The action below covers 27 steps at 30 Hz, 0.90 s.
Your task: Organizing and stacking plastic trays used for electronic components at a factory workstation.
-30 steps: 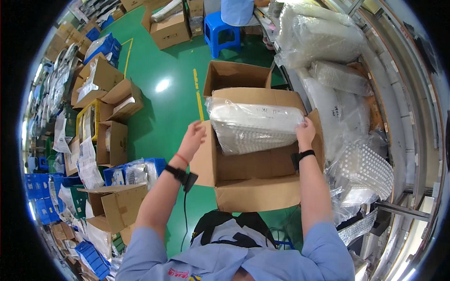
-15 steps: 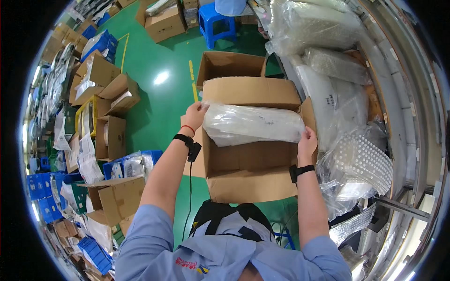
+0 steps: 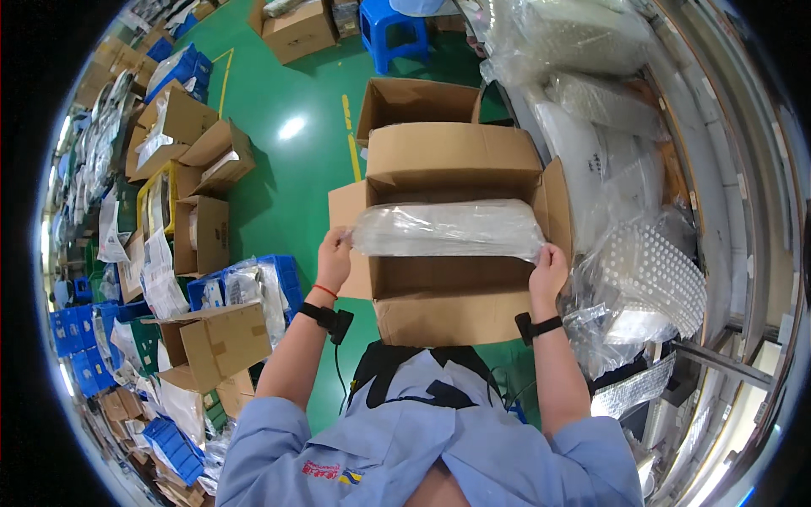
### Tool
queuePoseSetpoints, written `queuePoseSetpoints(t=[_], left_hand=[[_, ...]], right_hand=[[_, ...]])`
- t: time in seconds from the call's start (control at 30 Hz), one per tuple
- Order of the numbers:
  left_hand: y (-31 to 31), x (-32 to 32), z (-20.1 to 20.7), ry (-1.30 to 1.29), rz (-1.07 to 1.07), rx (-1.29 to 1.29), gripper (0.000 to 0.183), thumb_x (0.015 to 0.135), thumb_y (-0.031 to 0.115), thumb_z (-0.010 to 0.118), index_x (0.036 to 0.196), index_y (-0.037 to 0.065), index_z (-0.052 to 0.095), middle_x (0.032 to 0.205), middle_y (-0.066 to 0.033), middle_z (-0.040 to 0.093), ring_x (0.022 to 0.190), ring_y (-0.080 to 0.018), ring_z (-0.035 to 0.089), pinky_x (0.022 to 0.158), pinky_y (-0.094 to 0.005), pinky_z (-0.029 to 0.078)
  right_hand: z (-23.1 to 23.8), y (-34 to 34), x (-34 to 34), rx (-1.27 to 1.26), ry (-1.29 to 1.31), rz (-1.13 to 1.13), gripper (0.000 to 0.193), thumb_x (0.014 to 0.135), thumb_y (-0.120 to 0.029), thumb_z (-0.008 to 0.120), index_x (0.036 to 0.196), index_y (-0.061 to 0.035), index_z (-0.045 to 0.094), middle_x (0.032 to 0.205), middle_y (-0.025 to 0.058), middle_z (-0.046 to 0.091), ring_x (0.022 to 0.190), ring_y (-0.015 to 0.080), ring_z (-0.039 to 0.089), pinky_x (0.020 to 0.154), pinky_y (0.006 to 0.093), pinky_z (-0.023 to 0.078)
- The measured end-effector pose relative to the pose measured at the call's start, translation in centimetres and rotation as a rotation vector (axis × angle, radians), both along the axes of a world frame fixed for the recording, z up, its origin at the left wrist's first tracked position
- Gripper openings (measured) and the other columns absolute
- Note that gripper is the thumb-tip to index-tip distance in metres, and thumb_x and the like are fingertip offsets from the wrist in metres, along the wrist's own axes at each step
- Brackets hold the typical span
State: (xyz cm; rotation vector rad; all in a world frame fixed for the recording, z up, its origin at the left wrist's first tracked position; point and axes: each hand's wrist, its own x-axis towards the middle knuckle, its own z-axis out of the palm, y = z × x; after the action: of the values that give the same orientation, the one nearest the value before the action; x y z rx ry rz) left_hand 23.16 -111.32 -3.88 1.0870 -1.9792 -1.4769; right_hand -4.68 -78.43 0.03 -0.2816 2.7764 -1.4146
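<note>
Stretched level between my hands is a long clear plastic package (image 3: 448,229), over the opening of a cardboard box (image 3: 456,318). My left hand (image 3: 334,258) pinches its left end just outside the box's left wall, above the side flap. At the right end my right hand (image 3: 549,269) grips the plastic between thumb and fingers, close to the right flap. The box's four-sided opening has its flaps folded outward. What lies inside the package is blurred by the shiny film, and part of the box's inside is hidden beneath it.
Another open cardboard box (image 3: 422,100) stands just beyond. To the right, clear bubble-wrapped bundles (image 3: 583,46) and a sheet of bubble wrap (image 3: 655,279) fill the bench. On the left are several cartons (image 3: 224,342) and blue bins (image 3: 283,283). A blue stool (image 3: 394,38) stands far off.
My left hand has come down toward me, bringing the package's left end lower and further left, past the box wall. The package now lies more level and looks narrower.
</note>
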Motion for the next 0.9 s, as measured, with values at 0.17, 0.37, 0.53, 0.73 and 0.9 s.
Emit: queuePoseSetpoints(t=[0.17,0.37,0.53,0.73,0.9], left_hand=[[-1.2,1.2,1.5,-0.139,0.030,0.176,0.023,0.096,0.016,0.050,0.110,0.002,0.062,0.086,-0.0005,0.060,0.079,-0.0080,0.054,0.069,-0.0245,0.046],[0.2,-1.3,5.1,-0.461,0.036,-1.072,0.028,0.087,0.011,0.060,0.113,0.000,0.060,0.101,-0.0170,0.062,0.096,-0.0272,0.060,0.085,-0.0374,0.047],[10.8,-7.8,6.7,-0.225,-0.535,-0.298,0.036,0.086,0.020,0.064,0.115,0.000,0.056,0.107,-0.0186,0.062,0.102,-0.0347,0.058,0.091,-0.0390,0.046],[21.4,-13.8,3.7,-0.577,-0.794,0.176,0.063,0.086,0.042,0.065,0.121,-0.008,0.052,0.104,-0.0219,0.065,0.096,-0.0309,0.065,0.084,-0.0371,0.050],[22.2,-14.6,2.3,-0.616,-0.679,0.328,0.059,0.080,0.032,0.074,0.119,-0.008,0.055,0.096,-0.0129,0.064,0.083,-0.0177,0.060,0.070,-0.0278,0.049]], right_hand=[[1.8,2.1,5.8,-0.038,-0.133,0.077,0.017,0.093,-0.015,0.054,0.099,-0.0006,0.062,0.085,0.0174,0.064,0.080,0.0293,0.064,0.070,0.0365,0.049],[-1.2,4.9,11.4,-0.075,-0.047,0.127,0.014,0.093,-0.011,0.054,0.097,0.0015,0.060,0.088,0.0148,0.062,0.078,0.0249,0.062,0.070,0.0344,0.049],[-0.7,5.5,13.8,-0.100,-0.127,0.220,0.013,0.092,-0.008,0.055,0.099,0.0024,0.059,0.095,0.0178,0.061,0.082,0.0298,0.062,0.072,0.0349,0.051],[-0.5,7.1,14.0,-0.187,-0.225,0.140,0.011,0.089,-0.005,0.059,0.097,0.0023,0.059,0.093,0.0170,0.062,0.083,0.0284,0.064,0.070,0.0332,0.053],[-1.1,9.2,13.7,-0.190,-0.352,0.149,0.015,0.083,-0.003,0.063,0.097,0.0002,0.059,0.092,0.0185,0.061,0.084,0.0342,0.062,0.073,0.0379,0.052]])
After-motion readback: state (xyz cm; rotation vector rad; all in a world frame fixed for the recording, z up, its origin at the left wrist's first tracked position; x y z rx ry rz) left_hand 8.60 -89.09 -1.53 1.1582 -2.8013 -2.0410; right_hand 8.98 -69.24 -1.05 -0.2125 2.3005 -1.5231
